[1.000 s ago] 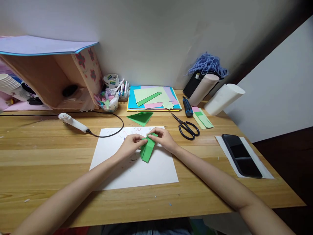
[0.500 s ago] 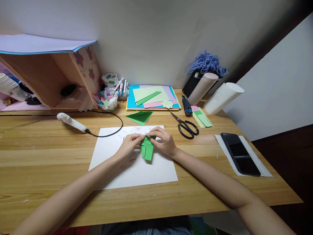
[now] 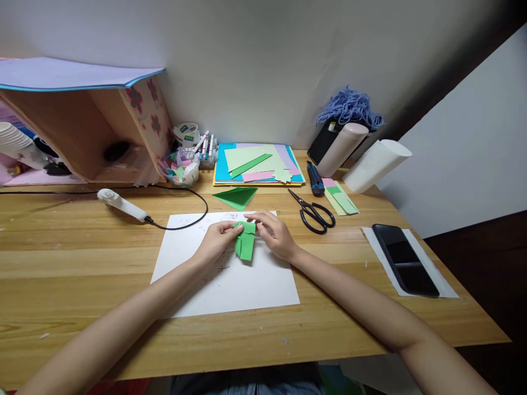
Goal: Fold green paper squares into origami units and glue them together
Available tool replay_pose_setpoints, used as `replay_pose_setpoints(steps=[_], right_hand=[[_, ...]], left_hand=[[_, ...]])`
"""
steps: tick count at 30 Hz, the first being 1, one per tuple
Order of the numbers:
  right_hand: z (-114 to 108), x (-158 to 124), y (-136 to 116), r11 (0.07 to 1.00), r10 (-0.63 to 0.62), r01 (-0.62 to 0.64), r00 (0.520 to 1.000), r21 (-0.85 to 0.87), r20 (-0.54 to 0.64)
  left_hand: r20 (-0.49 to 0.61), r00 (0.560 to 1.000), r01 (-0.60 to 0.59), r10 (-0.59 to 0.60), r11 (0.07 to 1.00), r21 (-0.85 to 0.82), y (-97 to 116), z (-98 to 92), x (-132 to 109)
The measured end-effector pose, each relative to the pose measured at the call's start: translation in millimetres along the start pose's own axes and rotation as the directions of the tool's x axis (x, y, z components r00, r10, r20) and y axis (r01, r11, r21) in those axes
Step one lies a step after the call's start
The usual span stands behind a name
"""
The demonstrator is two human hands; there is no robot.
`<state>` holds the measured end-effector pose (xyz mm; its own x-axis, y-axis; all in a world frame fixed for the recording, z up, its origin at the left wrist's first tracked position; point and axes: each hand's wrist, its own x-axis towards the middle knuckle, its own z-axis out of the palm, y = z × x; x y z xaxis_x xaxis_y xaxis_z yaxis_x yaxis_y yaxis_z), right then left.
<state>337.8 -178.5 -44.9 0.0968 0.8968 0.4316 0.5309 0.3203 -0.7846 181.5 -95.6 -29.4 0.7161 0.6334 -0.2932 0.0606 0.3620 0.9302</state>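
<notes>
A folded piece of green paper (image 3: 246, 247) is held just above a white sheet (image 3: 255, 288) that lies on the wooden table. My left hand (image 3: 220, 241) pinches its upper left edge between thumb and fingers. At the paper's upper right edge is my right hand (image 3: 276, 237), its fingers apart and curved; whether a fingertip touches the paper is hard to see. Creases and a folded-over flap show on the paper's face. Behind my hands lies another folded green paper triangle (image 3: 236, 198).
Black-handled scissors (image 3: 315, 214), a utility knife (image 3: 315, 178) and paper strips (image 3: 341, 198) lie at right, with a phone (image 3: 403, 258) farther over. Coloured sheets (image 3: 224, 159) are stacked at the back. A white corded tool (image 3: 123, 205) lies left, before a cardboard box (image 3: 142, 126).
The top of the green paper is now folded down flatter. My right hand has loosened from its pinch and moved slightly off the paper's top edge; my left hand keeps hold.
</notes>
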Motion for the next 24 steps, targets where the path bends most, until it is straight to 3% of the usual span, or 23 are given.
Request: replay_pose_setpoints(steps=[3,6,13,20,24], right_hand=[[1,2,2,0.962,0.21,-0.213,0.977,0.169,0.033],[2,4,6,0.912,0.303,-0.313,0.95,0.266,0.077],[1,8,10,0.852,0.387,-0.425,0.904,0.304,0.179],[1,11,6,0.78,0.497,-0.46,0.867,0.424,0.027],[-3,13,5,0.742,0.506,-0.504,0.853,0.441,0.123]], left_hand=[[-0.032,0.999,-0.01,0.011,0.999,0.046,-3,-0.3,1],[-0.06,0.997,-0.035,0.043,0.991,0.127,-7,-1.5,3],[-0.072,0.991,-0.097,0.114,0.972,0.213,-10,-4.5,7],[-0.116,0.983,-0.125,0.14,0.984,0.125,-6,-2.8,5],[-0.139,0.976,-0.144,0.168,0.975,0.171,-5,-6.1,5]])
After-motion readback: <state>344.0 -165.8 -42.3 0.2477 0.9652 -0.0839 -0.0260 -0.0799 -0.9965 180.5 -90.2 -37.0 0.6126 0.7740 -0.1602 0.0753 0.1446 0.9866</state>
